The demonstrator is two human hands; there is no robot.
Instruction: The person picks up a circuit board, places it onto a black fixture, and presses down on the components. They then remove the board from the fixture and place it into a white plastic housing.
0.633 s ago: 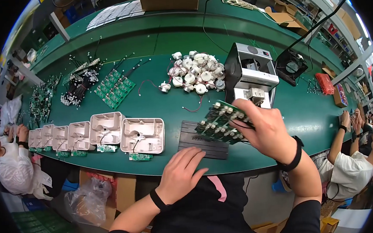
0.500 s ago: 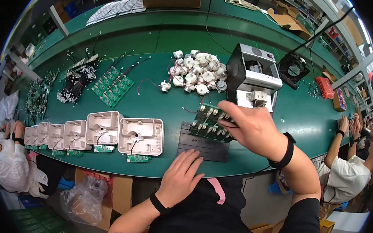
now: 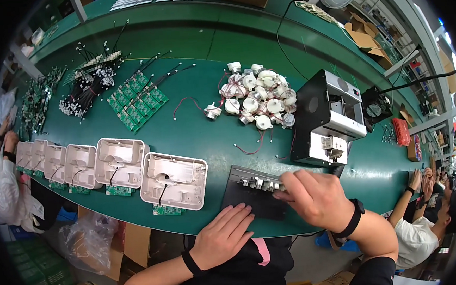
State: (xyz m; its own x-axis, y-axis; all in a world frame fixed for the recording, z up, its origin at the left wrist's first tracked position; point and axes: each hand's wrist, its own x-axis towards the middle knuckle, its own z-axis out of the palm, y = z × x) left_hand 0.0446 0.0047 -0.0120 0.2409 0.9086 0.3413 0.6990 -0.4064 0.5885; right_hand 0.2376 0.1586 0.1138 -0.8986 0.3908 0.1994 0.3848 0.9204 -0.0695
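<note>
My right hand (image 3: 315, 197) pinches the right end of a circuit board panel (image 3: 261, 183), which shows nearly edge-on with its silver parts in a row. The panel is over a flat black plate (image 3: 260, 206) near the front edge of the bench; whether it touches the plate I cannot tell. My left hand (image 3: 226, 234) lies flat at the plate's lower left corner, fingers stretched and holding nothing. Left of it sits the nearest white plastic housing (image 3: 186, 189), open side up, with a small green circuit board (image 3: 168, 210) at its front.
More white housings (image 3: 123, 172) curve away leftward. Green board panels (image 3: 136, 101) and cable bundles (image 3: 94, 90) lie farther back. A pile of white round parts with wires (image 3: 259, 96) sits beside a black-and-silver machine (image 3: 326, 121). Other people sit at both sides.
The circuit board panel has come down toward the black plate and turned from face-on to edge-on in my right hand. The view has shifted; my left hand stays by the plate.
</note>
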